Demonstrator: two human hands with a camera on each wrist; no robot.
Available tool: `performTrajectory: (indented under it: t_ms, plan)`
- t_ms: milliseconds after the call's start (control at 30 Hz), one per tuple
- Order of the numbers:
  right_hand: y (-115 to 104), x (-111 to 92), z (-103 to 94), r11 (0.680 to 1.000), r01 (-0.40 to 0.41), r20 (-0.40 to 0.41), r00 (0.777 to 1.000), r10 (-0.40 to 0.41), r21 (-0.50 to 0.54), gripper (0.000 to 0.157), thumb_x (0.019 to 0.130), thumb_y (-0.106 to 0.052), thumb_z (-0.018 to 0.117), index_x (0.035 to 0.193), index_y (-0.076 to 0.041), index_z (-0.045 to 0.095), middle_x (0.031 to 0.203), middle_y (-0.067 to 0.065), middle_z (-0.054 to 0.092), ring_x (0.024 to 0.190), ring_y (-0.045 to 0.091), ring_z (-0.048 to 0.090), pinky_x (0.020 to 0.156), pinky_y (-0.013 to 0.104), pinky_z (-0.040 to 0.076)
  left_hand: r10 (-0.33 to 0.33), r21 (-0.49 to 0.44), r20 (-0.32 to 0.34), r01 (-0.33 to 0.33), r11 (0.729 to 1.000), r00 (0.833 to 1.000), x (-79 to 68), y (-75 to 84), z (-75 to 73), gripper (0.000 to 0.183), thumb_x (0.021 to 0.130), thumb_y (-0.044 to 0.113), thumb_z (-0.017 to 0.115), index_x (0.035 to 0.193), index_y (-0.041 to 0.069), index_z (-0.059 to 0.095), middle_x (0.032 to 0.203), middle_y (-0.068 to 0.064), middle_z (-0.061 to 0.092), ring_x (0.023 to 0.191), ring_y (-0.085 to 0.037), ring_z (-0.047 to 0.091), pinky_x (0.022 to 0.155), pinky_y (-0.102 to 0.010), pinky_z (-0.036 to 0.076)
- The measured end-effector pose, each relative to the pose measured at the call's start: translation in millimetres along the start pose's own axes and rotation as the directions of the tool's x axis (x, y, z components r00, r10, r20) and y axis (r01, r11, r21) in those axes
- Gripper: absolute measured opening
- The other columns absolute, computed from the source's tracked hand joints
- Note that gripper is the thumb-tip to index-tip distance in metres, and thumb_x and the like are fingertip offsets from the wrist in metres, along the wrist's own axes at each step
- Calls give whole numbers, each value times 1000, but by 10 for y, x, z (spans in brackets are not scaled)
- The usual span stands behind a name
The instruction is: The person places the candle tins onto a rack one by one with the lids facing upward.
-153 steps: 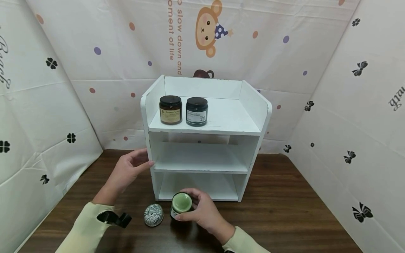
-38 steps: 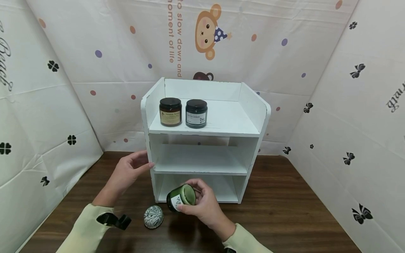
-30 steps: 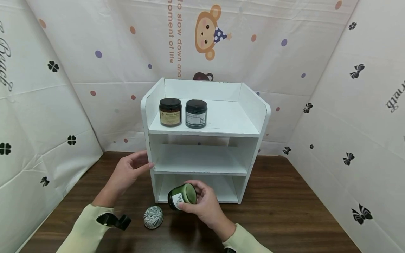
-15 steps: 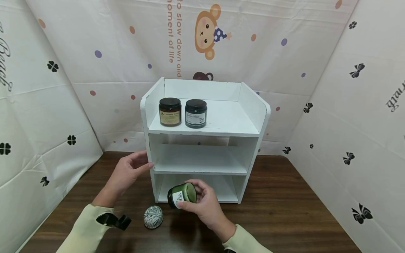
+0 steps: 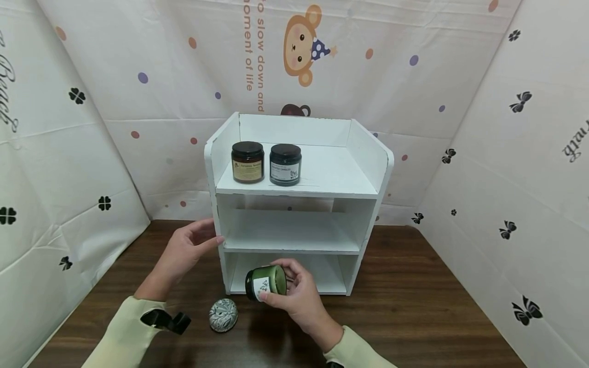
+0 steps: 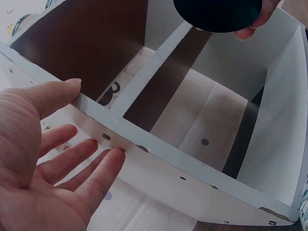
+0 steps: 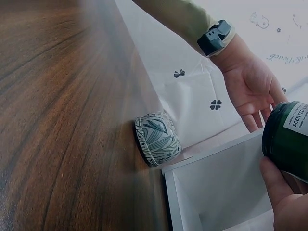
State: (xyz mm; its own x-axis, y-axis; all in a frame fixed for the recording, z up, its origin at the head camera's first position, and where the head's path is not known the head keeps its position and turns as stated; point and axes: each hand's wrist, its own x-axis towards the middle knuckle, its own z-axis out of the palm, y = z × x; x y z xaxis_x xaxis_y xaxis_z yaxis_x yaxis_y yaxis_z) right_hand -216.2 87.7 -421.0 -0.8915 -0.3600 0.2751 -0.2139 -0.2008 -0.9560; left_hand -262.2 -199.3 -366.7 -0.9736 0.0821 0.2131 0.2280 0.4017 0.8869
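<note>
My right hand [image 5: 299, 296] grips a green glass scented candle jar [image 5: 271, 282], held above the table in front of the bottom compartment. The jar lies tipped nearly sideways, its dark lid end to the left, green glass end to the right and white label facing forward. In the left wrist view the dark round end of the candle jar [image 6: 216, 12] shows at the top. My left hand [image 5: 186, 248] is at the left side of the white shelf [image 5: 294, 250]; its thumb touches the front edge, and its relaxed fingers lie along the outer side.
On the top shelf board stand two dark-lidded candle jars, one amber [image 5: 248, 163] and one grey-blue [image 5: 285, 166]. A leaf-patterned round tin [image 5: 223, 315] sits on the wooden table [image 5: 423, 301], left of the right hand. White printed cloth [image 5: 161, 153] hangs behind and at both sides.
The green candle jar has turned from its round green end facing up to nearly sideways, and it has moved slightly up and right. The left hand keeps its place at the shelf.
</note>
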Motion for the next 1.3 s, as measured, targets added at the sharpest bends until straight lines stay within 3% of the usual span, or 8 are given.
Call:
performTrajectory:
  t_ms: [767, 1000, 1300]
  plan:
    - [-39, 16, 20, 1000, 0, 32, 999, -1, 27, 70, 78, 2, 84, 139, 2, 49, 136, 19, 58, 111, 19, 67, 87, 31, 61, 0, 2, -5, 0, 1000, 1000, 18, 1, 5, 64, 93, 45, 74, 147, 15, 55, 141, -13, 63, 127, -33, 60, 100, -48, 54]
    - [-21, 10, 26, 998, -54, 51, 997, 53, 14, 66, 79, 1, 82, 139, -1, 55, 130, 15, 58, 111, 19, 66, 88, 31, 60, 1, 10, -8, 0, 1000, 1000, 11, -8, 5, 64, 94, 45, 73, 147, 14, 55, 141, -14, 62, 127, -33, 59, 102, -51, 53]
    - [-1, 14, 12, 999, -36, 69, 997, 36, -5, 62, 80, -1, 82, 137, -1, 58, 129, 15, 59, 109, 18, 66, 86, 31, 61, 4, 9, -12, -4, 1000, 1000, 7, -6, 11, 64, 94, 45, 73, 147, 14, 55, 141, -13, 63, 126, -33, 60, 101, -50, 53]
